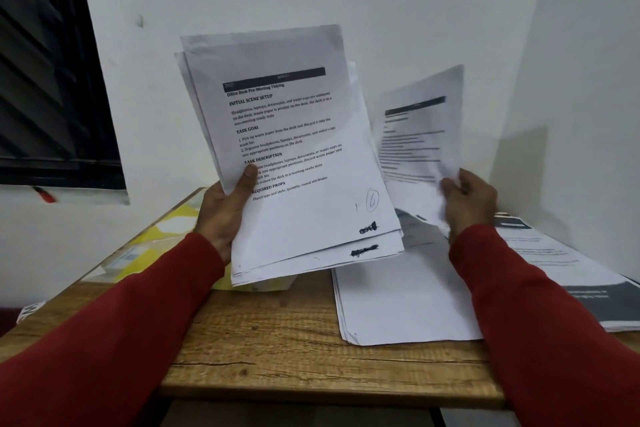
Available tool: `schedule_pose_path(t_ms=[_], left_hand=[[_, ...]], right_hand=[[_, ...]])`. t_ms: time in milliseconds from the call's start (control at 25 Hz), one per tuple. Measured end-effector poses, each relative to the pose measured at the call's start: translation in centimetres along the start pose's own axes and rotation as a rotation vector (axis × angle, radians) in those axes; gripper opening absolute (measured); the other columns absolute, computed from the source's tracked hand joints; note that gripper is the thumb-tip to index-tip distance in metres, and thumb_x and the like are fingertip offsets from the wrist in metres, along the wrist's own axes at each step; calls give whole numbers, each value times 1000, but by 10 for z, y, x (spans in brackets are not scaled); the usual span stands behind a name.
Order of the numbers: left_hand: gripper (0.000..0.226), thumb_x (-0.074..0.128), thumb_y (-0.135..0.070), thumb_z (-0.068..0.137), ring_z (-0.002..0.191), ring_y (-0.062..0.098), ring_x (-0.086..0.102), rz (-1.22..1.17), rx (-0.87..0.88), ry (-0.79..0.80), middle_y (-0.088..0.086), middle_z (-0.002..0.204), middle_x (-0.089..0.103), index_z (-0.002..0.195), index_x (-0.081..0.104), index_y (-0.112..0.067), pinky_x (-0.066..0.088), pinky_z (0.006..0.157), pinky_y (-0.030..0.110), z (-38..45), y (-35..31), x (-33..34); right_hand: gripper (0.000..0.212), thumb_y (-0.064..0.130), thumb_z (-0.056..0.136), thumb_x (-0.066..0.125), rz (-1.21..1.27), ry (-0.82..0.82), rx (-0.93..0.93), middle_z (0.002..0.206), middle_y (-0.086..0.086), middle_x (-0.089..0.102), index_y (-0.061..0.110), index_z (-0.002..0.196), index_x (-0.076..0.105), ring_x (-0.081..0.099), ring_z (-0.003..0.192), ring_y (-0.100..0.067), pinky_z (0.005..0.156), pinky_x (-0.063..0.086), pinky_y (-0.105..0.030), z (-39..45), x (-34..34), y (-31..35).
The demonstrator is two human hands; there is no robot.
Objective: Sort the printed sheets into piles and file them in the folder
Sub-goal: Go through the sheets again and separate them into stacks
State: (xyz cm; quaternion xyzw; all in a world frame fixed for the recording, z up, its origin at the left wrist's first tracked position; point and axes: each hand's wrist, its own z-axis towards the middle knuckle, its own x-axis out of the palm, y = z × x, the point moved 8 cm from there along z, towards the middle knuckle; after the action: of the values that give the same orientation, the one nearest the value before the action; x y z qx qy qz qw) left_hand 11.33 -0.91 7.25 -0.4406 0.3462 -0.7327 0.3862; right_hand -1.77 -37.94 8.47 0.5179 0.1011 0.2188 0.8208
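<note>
My left hand (225,208) grips a stack of printed sheets (294,156) by its lower left edge, thumb on the top page, and holds it upright above the table. My right hand (467,198) pinches a single printed sheet (419,135) by its lower corner; that sheet is blurred and stands to the right of the stack. Below them a pile of white sheets (401,305) lies on the wooden table (294,357). A second pile with dark-banded pages (561,267) lies at the right, partly under my right sleeve. A yellow-patterned folder (152,243) lies flat at the table's left, partly hidden by the stack.
White walls close in behind and to the right of the table. A dark louvred window (52,80) fills the upper left. The table's front edge (311,395) runs across the bottom. A printed label or paper (31,310) shows at the table's left edge.
</note>
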Motion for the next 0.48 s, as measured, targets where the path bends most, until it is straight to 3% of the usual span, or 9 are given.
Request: schedule_pose_path(t_ms=[80, 200, 320, 480], left_hand=[[23, 61, -30, 94, 101, 24, 72, 8, -18, 0, 6, 112, 75, 112, 68, -16, 61, 84, 37, 0, 3, 0], [25, 62, -32, 95, 104, 24, 71, 17, -50, -15, 4, 112, 75, 114, 68, -17, 59, 89, 41, 3, 11, -4], [35, 62, -36, 94, 104, 23, 71, 39, -89, -7, 6, 115, 74, 122, 66, -14, 56, 93, 42, 5, 17, -6], [30, 59, -35, 97, 79, 11, 75, 67, -170, 43, 0, 101, 75, 118, 65, -15, 59, 61, 24, 4, 26, 1]], right_hand=[[27, 1, 88, 66, 195, 236, 64, 87, -10, 70, -5, 114, 66, 61, 79, -20, 74, 51, -32, -26, 41, 7], [16, 1, 90, 66, 369, 516, 47, 94, -9, 75, 11, 101, 72, 67, 83, -21, 81, 56, -34, -69, 79, 30], [18, 3, 93, 62, 444, 615, 54, 90, -3, 77, 14, 101, 72, 70, 78, -16, 74, 59, -29, -85, 84, 43], [16, 6, 96, 57, 448, 653, 103, 78, 2, 76, 16, 102, 69, 70, 66, -10, 62, 57, -23, -87, 84, 42]])
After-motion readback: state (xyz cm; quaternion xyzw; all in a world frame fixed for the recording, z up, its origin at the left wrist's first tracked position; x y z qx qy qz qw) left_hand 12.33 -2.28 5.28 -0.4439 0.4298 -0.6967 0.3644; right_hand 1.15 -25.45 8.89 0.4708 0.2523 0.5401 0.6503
